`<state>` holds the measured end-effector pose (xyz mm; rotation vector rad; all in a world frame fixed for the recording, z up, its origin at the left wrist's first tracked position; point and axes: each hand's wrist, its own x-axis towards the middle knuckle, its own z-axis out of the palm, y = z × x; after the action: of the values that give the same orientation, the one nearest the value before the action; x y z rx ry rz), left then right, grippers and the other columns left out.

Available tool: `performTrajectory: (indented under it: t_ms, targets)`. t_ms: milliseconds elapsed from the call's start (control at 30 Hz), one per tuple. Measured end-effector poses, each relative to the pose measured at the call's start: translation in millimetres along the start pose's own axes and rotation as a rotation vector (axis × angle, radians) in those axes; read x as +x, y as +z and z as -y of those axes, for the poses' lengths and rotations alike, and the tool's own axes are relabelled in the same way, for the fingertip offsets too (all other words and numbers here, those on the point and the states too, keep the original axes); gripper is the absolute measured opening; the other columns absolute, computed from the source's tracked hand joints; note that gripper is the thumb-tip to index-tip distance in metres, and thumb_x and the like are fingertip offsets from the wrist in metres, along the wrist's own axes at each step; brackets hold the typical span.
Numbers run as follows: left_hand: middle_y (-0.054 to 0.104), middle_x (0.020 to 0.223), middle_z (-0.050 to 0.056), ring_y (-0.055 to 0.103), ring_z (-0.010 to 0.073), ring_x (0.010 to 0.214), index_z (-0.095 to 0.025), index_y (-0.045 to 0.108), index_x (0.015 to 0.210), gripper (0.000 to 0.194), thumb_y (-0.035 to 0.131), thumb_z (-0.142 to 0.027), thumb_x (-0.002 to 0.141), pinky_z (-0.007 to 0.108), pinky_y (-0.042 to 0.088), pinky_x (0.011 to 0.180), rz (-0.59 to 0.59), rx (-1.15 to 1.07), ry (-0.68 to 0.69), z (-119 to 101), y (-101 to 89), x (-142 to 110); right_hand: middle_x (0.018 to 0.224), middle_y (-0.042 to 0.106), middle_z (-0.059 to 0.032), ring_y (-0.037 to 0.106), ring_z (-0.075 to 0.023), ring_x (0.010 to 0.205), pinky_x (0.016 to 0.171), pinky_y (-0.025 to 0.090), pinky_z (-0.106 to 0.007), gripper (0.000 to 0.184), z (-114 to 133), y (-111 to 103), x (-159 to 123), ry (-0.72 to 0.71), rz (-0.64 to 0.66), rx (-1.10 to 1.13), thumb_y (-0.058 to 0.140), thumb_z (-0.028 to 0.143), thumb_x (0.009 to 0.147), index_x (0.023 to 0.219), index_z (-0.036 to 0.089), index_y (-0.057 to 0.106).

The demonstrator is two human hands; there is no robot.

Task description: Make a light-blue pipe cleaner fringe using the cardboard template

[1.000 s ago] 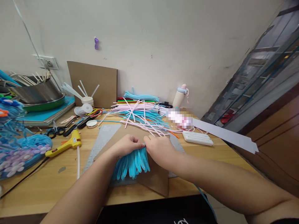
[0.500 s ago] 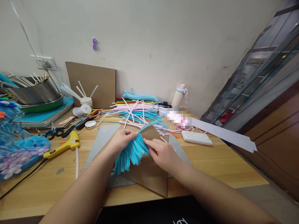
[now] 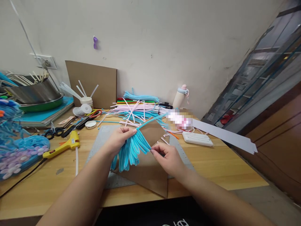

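Observation:
My left hand pinches the gathered top of a fan of looped blue pipe cleaners. One straight blue stem sticks out from that pinch toward the upper right. At the fan's right edge, the thumb and forefinger of my right hand grip the tip of one loop. The other loops hang down, bunched together. Below them lies a piece of brown cardboard on a grey cutting mat.
Loose pink and blue pipe cleaners are piled behind my hands. At left lie a yellow glue gun, scissors and a blue flowered piece. A white box, white strips and a bottle stand to the right.
My right hand has moved slightly right and down, drawing one loop out from the bunch. My left hand has shifted a little left and up with the fan.

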<state>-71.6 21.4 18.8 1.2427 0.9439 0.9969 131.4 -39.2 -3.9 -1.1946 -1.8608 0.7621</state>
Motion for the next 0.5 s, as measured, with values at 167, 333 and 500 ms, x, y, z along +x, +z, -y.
performTrajectory:
  t_ms: [167, 333, 500]
  targets:
    - [0.052, 0.052, -0.003, 0.044, 0.0068, 0.044, -0.013, 0.057, 0.061, 0.029, 0.068, -0.039, 0.065, 0.019, 0.033, 0.044, 0.018, -0.034, 0.007, -0.4, -0.7, -0.6, 0.055, 0.049, 0.0025, 0.044, -0.0086, 0.050, 0.047, 0.033, -0.021, 0.021, -1.9, -0.9, 5.4, 0.224, 0.113, 0.257, 0.056, 0.036, 0.076, 0.071, 0.015, 0.056]
    - [0.050, 0.048, -0.004, 0.041, 0.0053, 0.041, -0.013, 0.052, 0.055, 0.031, 0.068, -0.037, 0.066, 0.018, 0.031, 0.042, 0.070, -0.086, -0.002, -2.9, -1.7, -1.4, 0.052, 0.046, 0.0049, 0.040, -0.0060, 0.046, 0.043, 0.028, -0.019, 0.027, -3.6, -1.5, 6.3, 0.332, 0.217, 0.507, 0.062, 0.041, 0.071, 0.076, 0.015, 0.056]
    - [0.053, 0.051, -0.003, 0.044, 0.0068, 0.044, -0.013, 0.054, 0.059, 0.029, 0.070, -0.037, 0.064, 0.019, 0.034, 0.045, 0.128, -0.147, -0.054, -1.8, -3.6, -2.0, 0.049, 0.040, 0.0062, 0.031, -0.0042, 0.042, 0.040, 0.020, -0.019, 0.027, -1.1, -3.3, 3.2, 0.316, 0.420, 0.604, 0.057, 0.041, 0.075, 0.069, 0.015, 0.052]
